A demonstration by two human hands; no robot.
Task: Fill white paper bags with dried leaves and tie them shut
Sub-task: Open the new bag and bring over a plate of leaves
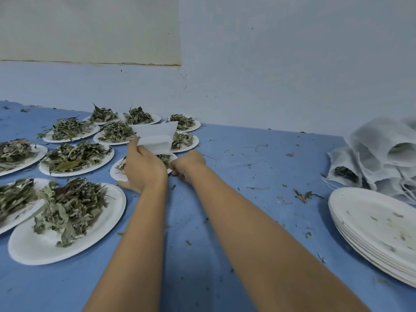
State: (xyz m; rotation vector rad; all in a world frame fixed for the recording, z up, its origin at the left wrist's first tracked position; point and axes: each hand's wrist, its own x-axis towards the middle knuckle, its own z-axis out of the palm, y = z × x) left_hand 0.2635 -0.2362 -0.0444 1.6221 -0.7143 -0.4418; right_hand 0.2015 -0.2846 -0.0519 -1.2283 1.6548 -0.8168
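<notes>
Bag likely light, limp, easily crumpled; left hand pinches its left edge. Right hand curled beside plate, grip unclear. Leaves brittle.

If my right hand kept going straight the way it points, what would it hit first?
Probably the plate of dried leaves right ahead of the right hand, below the white bag held by the left hand; contact at its rim is unclear.
</notes>
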